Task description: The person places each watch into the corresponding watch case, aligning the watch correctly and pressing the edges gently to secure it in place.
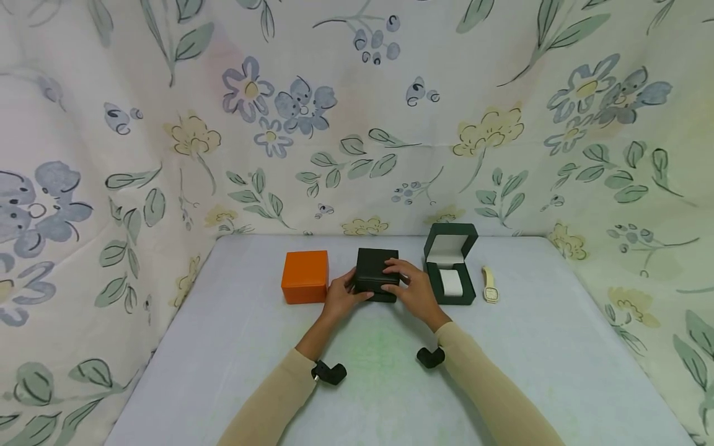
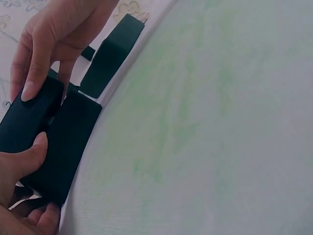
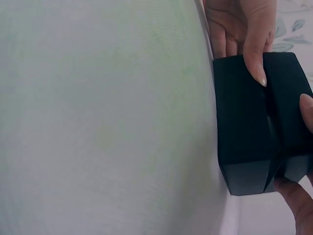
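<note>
Black lidded box (image 1: 372, 272), parted slightly, right of the orange box (image 1: 304, 277) | left hand (image 1: 341, 298) curls round its end, apparently bracing | right hand (image 1: 414, 291) grips its lid (image 1: 370, 259), seemingly for control | green watch box (image 1: 457, 300) open, farther right

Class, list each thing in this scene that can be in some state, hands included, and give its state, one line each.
Orange box: closed
Black box: slightly ajar at the front
Green box: open
White cushion: seated inside the green box
Gold watch: out of the boxes; clasp too small to tell
Left hand: gripping the black box
Right hand: gripping the black box
</note>
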The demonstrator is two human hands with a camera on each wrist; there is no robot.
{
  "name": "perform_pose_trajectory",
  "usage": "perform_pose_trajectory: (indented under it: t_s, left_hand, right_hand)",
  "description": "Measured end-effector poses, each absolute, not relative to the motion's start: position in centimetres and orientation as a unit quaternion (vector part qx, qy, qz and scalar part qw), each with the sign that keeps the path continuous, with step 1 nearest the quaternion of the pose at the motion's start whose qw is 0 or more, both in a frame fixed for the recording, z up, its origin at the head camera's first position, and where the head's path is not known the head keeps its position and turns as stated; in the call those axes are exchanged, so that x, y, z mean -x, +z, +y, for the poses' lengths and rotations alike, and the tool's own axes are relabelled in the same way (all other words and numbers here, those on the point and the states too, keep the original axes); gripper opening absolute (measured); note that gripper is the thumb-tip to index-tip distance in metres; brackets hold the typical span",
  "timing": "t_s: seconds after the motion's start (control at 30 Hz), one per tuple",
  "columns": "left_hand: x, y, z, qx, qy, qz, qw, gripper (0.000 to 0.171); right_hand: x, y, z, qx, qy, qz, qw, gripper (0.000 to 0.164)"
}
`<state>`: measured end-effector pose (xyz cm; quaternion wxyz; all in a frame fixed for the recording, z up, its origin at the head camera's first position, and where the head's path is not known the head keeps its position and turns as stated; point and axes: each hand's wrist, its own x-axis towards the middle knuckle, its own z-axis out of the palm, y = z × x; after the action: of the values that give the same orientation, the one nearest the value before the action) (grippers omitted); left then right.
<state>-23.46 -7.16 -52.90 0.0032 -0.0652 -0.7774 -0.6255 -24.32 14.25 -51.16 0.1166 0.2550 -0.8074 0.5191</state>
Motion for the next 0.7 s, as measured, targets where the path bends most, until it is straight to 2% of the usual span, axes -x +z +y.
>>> perform_pose_trajectory:
  t_s: [0.7]
  left_hand:
    - [23.54,-52.83,-7.03,0.056,-0.619,-0.783,-0.014,0.086]
  right_hand:
    - [24.27,-51.35,14.47,-0.258,0.529,-0.799,0.122,0.031]
